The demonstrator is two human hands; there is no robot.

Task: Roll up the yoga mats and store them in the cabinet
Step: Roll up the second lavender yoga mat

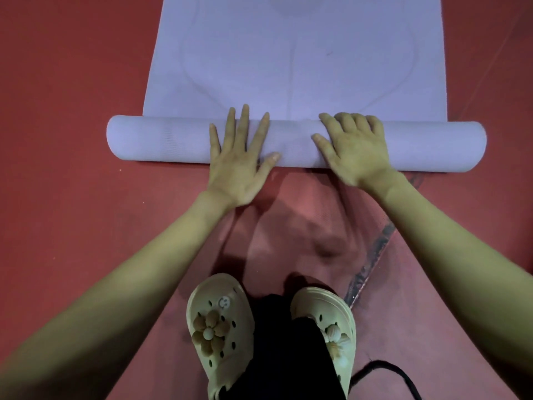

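On the red floor point(72, 82), our left hand point(239, 163) and right hand point(352, 151) press flat, fingers spread, on the half-rolled lilac yoga mat point(288, 67), best kept tight by pushing both ends forward evenly.

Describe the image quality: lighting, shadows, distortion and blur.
Head view: dim, tinted light; soft shadow on the red floor below the hands; wide-angle bowing curves the rolled mat; left hand slightly motion-blurred, right hand sharper.
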